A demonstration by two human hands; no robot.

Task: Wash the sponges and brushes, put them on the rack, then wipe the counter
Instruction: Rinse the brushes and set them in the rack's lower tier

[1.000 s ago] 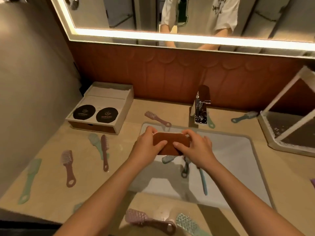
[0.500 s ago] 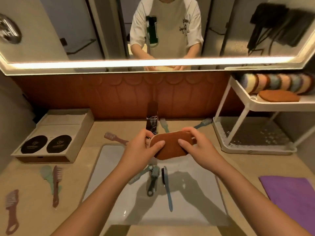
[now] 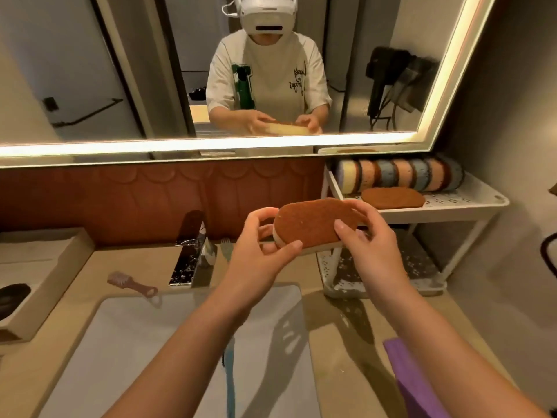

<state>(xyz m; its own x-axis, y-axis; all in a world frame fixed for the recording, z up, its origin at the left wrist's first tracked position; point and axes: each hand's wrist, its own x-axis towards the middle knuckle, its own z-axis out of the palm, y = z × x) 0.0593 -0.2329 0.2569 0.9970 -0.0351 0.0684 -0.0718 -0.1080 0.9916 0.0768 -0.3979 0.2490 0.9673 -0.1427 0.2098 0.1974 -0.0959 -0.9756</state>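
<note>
Both hands hold a brown-topped oval sponge [image 3: 310, 224] with a pale underside, lifted above the counter between the faucet and the rack. My left hand [image 3: 259, 245] grips its left end, my right hand [image 3: 370, 245] its right end. The white two-tier rack [image 3: 452, 211] stands at the right; its top shelf carries a row of several coloured sponges [image 3: 398, 176] on edge and one flat brown sponge [image 3: 393, 197]. A pink brush [image 3: 131, 283] lies on the counter left of the faucet. A blue brush [image 3: 230, 384] lies in the sink [image 3: 144, 342], partly behind my left arm.
A chrome faucet [image 3: 190, 251] stands behind the sink, with a pale brush [image 3: 224, 245] beside it. A purple cloth [image 3: 413, 381] lies on the counter at the lower right. A beige box [image 3: 45, 276] sits at the left. A mirror covers the wall above.
Both hands have lifted the brown sponge from over the sink up and to the right, close to the rack's top shelf. My view has swung right and upward.
</note>
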